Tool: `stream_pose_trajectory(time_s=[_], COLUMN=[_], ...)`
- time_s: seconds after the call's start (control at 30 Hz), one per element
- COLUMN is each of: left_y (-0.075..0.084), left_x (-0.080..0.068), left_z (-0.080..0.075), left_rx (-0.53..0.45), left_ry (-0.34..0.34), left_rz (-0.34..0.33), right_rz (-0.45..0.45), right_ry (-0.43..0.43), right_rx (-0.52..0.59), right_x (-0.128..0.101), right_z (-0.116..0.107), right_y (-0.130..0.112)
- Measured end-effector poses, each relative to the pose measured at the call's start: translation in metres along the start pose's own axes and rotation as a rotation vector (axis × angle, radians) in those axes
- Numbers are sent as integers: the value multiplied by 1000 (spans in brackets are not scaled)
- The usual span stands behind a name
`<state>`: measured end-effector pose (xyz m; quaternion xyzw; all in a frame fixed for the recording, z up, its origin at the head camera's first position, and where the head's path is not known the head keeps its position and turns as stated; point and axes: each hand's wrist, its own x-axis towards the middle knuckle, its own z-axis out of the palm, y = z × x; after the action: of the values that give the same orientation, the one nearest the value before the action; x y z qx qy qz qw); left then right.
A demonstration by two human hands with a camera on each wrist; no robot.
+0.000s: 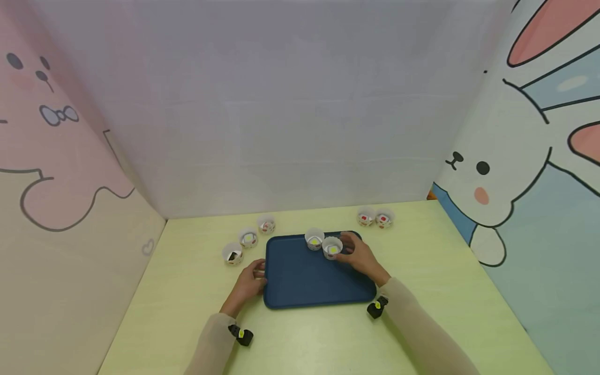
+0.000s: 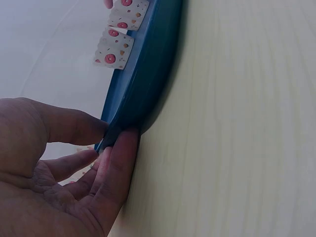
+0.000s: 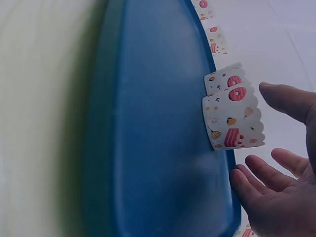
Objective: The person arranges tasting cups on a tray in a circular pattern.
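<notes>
Our left hand (image 1: 250,281) pinches the near-left rim of the blue tray (image 1: 304,281) between thumb and fingers, while our right hand (image 1: 358,255) hovers spread and empty just beside the paper cup with a yellow piece (image 1: 332,248), which stands on the tray touching a second cup (image 1: 314,239). To finish cleanly, we judge it best to steady the tray and draw the right fingers (image 3: 256,173) straight away from the cup without brushing it. The right wrist view shows the gap between fingers and cup; the head view hides it
</notes>
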<state>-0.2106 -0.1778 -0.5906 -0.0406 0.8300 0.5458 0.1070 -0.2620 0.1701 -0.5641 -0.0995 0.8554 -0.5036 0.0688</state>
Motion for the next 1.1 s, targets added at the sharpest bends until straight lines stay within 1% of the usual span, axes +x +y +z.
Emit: stream_pose_trajectory(time_s=[0.1,0.2,0.33,0.43,0.57,0.77,0.93,1.1], left_y=[-1,0,2,2,2,3,2,-1], left_x=[0,1,1,2,1,-1,0,1], left_z=[1,1,2,3,3,0,-2,0], left_rx=[0,-1,-7,-5,6,-10,-2,-14], left_ry=[-2,-5,-8,-8,-9,0,1,-13], left_rz=[-6,0,-1,-1,10,-23,-9,-11], right_rz=[-10,-15,-46,-70,-80,-102,-95,-92], right_ry=[10,44,89,107,141,159,192,231], right_rx=[11,26,28,30,46,98,75,58], right_x=[-1,-2,-2,-2,-2,0,1,1], right_z=[-4,-10,-21,-30,-40,-49,-57,-67], right_y=[-3,-7,-10,-14,-21,-25,-26,-21])
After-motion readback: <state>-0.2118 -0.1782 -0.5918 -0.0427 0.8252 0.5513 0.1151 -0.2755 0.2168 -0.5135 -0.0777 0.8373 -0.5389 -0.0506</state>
